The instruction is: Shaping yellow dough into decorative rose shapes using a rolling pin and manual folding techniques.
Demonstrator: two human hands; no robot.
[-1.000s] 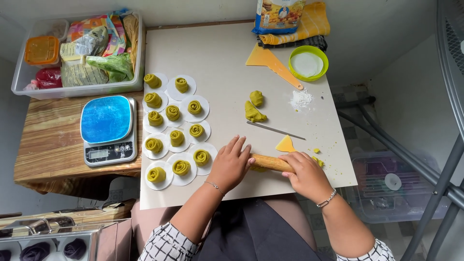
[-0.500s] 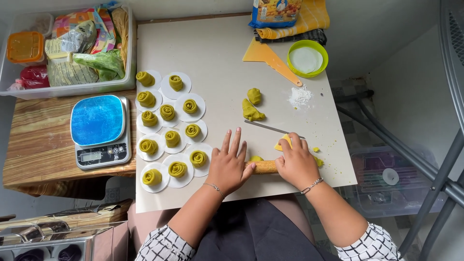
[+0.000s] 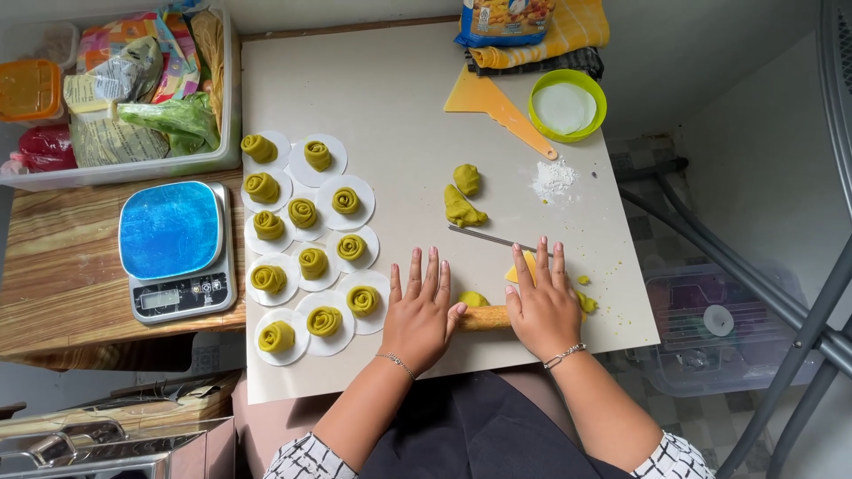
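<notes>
Head view: the rolling pin [image 3: 484, 317] lies crosswise under both palms, left hand [image 3: 420, 312] and right hand [image 3: 543, 306] flat, fingers spread, green dough [image 3: 473, 299] seemingly just beyond it.

I'm looking at a home kitchen corner: a white worktop [image 3: 399, 98] with 11 rolled green dough pieces on paper rounds, a kitchen scale [image 3: 177, 248], spilled flour [image 3: 553, 180], and a food-packet tub [image 3: 124, 89].
</notes>
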